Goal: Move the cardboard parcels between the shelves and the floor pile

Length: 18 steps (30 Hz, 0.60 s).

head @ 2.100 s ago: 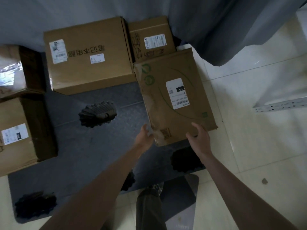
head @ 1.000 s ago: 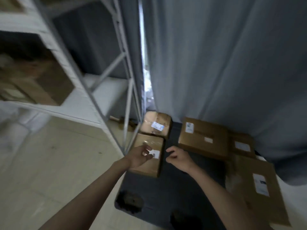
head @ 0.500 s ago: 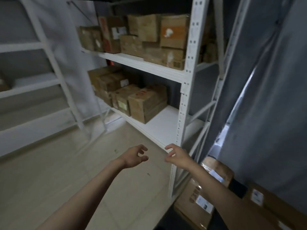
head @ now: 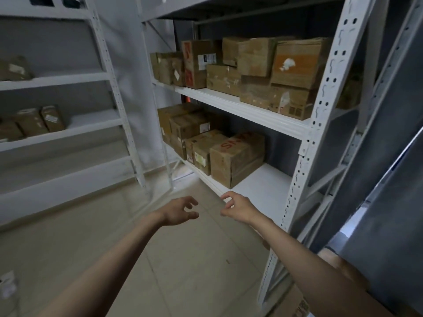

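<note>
Nearest parcel w/ red lettering sits at the open end of the lower shelf, up and fwd of both hands, slightly right; its long axis runs back into the shelf, short end face toward the person. Right hand is nearer, just off the shelf's front edge; left hand is beside it, over the floor. Both grips are empty, fingers loosely curled and apart, touching nothing. Likely next: reach up-right for that end box, right hand on the far side. Red print on top reads roughly "SH…", rest too blurred. More parcels line up behind it and on the upper shelf; one there has an orange panel w/ a torn white patch; white labels unreadable. Carton corner on the floor bottom right, print illegible. Second rack left holds small parcels.
</note>
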Each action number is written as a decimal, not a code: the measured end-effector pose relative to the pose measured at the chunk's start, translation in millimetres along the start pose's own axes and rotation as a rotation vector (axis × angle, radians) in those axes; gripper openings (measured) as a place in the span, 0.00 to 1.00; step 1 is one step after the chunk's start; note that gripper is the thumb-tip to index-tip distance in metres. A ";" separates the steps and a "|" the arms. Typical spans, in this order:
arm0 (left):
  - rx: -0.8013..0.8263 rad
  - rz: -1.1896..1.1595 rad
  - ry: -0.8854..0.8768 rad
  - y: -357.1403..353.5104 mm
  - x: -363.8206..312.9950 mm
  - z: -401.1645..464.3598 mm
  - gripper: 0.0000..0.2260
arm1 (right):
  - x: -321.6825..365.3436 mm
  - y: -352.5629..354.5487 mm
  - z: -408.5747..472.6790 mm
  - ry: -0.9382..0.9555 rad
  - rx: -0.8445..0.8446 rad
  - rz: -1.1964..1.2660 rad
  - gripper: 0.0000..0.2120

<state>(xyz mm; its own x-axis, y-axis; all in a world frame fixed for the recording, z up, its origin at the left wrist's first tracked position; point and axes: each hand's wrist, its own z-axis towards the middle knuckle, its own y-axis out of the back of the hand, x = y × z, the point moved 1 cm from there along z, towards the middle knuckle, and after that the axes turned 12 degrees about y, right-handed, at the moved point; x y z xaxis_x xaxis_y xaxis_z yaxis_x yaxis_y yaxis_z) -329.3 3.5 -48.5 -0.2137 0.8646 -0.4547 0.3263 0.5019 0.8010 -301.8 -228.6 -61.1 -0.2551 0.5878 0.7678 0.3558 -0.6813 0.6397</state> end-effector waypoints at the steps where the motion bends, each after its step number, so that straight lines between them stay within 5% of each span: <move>1: -0.001 0.014 -0.001 7.0 0.4 13.2 0.21 | -0.7 2.3 13.9 0.004 -0.005 -0.001 0.25; 18: -0.004 0.153 -0.096 111.2 -40.8 257.9 0.23 | -61.5 83.5 231.9 -0.109 -0.151 0.116 0.21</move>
<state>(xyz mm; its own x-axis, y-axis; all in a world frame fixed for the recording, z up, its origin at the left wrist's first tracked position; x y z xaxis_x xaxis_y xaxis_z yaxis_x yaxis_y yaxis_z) -46.9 29.9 -41.3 -0.0725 0.9291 -0.3626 0.3446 0.3645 0.8651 -47.9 -220.4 -63.1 -0.1184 0.5397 0.8335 0.2367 -0.7998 0.5516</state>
